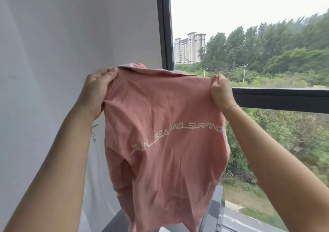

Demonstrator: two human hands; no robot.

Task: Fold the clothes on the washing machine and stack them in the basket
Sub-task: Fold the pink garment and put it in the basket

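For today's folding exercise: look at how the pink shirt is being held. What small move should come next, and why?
Probably lower the pink cotton shirt with white lettering flat onto the grey surface below. The left hand and right hand each keep a grip on a shoulder, so it hangs spread in mid-air, unfolded, hem bunched near that surface.

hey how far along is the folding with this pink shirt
Nothing shows as done: no basket or folded stack is in view. In hand: the left hand and right hand hold the pink shirt up by its shoulders, unfolded. Left: folding it and stacking it.
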